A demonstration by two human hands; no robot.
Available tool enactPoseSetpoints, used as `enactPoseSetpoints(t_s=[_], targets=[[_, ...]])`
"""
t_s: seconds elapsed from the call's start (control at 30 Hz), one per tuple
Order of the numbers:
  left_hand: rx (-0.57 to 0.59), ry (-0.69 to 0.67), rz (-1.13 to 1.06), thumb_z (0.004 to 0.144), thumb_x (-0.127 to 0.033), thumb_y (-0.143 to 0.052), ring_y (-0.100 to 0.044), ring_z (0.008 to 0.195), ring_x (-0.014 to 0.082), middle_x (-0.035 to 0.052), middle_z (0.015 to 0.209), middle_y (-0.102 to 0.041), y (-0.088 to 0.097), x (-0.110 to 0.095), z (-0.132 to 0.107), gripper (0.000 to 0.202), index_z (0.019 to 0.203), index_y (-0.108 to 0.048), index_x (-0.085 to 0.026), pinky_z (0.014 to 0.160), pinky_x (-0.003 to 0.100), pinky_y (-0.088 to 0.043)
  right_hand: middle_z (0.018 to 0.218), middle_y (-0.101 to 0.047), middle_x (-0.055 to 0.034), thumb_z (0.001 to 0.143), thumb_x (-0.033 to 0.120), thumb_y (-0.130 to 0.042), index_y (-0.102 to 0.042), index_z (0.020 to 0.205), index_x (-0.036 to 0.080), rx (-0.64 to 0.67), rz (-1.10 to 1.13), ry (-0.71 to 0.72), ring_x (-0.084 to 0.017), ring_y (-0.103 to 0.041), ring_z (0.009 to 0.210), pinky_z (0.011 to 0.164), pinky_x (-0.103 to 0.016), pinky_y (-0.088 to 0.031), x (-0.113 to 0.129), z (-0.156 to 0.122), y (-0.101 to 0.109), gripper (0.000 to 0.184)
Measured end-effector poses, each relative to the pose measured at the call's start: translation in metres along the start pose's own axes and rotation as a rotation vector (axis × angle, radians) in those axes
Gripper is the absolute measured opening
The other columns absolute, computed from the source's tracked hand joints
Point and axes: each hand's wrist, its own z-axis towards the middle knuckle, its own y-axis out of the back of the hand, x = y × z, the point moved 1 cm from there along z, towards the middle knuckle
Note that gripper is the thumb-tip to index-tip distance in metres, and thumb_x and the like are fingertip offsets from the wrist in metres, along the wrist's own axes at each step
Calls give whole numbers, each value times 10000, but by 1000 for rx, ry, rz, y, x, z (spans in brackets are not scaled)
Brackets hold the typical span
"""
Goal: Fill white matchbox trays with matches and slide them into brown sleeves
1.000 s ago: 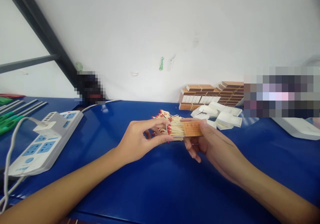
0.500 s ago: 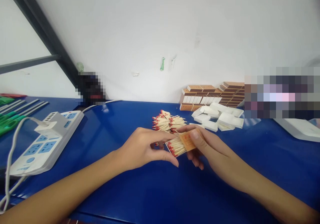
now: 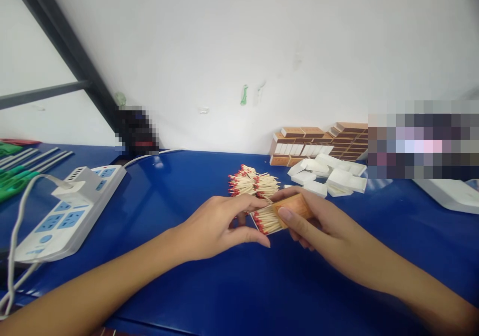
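Note:
Between my hands is a partly open matchbox [image 3: 295, 207], its orange-brown sleeve covering the right part of the tray. Red-tipped matches [image 3: 266, 220] fill the exposed part, heads toward the left. My right hand [image 3: 318, 221] grips the sleeve, thumb on its top face and fingers behind and beneath. At the tray's left end, my left hand [image 3: 224, 223] holds it between forefinger along the far edge and thumb along the near edge. A pile of loose matches [image 3: 254, 181] lies just beyond my hands. White empty matchbox trays [image 3: 346, 178] are heaped behind my right hand.
Stacked matchboxes [image 3: 318, 144] stand against the wall at the back right. A white power strip [image 3: 80, 221] with a plugged-in cable lies left on the blue table [image 3: 224, 291]. Green-handled tools [image 3: 18, 178] lie at far left, and a white object [image 3: 445, 193] at far right.
My right hand has turned and the sleeve has moved, so more of its orange face shows beyond my thumb. My left hand stays at the tray's end, almost unmoved.

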Motion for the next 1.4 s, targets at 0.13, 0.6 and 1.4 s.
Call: enactPoseSetpoints(t_s=[0.13,0.6,1.4], targets=[[-8,52,-46,947,-488,-692,-691,752,154,9,929,-748,1,-2,-2,467,1334,-575,-254,638,254,-494,718,-609,11,980,606,-559,-497,1382,281,-46,146,-43,-168,-579,593,531,-299,-510,3,0,-2,521],[-69,49,-126,931,-474,-719,-659,730,144,-6,866,-712,0,0,-2,434,1260,-568,-235,611,253,-465,644,-533,43,987,592,-556,-545,1203,271,-110,155,-9,-125,-502,517,479,-247,-421,5,1,-14,387],[-50,68,-460,556,-308,-998,-604,587,90,-38,783,-730,-12,-2,-1,748,1197,-625,-213,558,188,-470,895,-620,-34,1055,595,-379,-489,1443,249,237,248,-21,-132,-540,677,610,-253,-526,11,-10,-19,531]])
